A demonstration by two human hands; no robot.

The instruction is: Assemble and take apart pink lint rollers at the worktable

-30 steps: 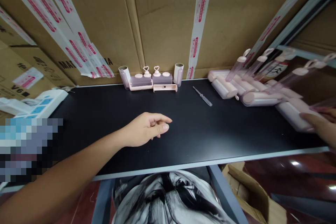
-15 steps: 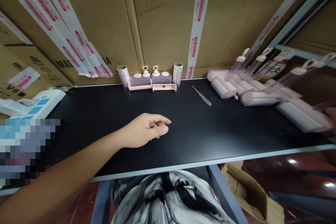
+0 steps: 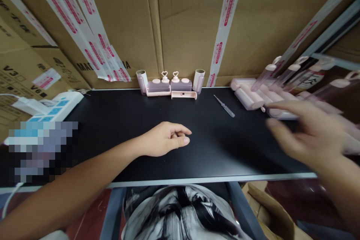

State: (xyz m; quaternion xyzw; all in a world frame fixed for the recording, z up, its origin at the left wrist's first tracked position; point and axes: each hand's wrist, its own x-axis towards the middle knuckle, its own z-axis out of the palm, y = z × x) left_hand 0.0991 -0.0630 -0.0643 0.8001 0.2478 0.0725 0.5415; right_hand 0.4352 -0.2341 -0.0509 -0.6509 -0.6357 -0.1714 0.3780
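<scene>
My left hand (image 3: 165,139) rests on the black tabletop (image 3: 118,120), fingers loosely curled with nothing in them. My right hand (image 3: 306,135) hovers above the right side of the table, blurred by motion, fingers spread and empty. Behind it lies a pile of pink lint rollers (image 3: 253,95) with clear handles (image 3: 284,77) sticking up. A small screwdriver (image 3: 224,105) lies between the hands, toward the back.
At the back edge stand pink holders with heart-topped pieces (image 3: 170,84), flanked by two upright rolls (image 3: 199,80). A white power strip (image 3: 50,107) sits at the left. Taped cardboard boxes (image 3: 182,18) wall in the back. An open carton (image 3: 270,210) sits under the table's right.
My right hand has come in from the far right edge to above the table, fingers spread. The left hand has stayed put. The view has shifted slightly.
</scene>
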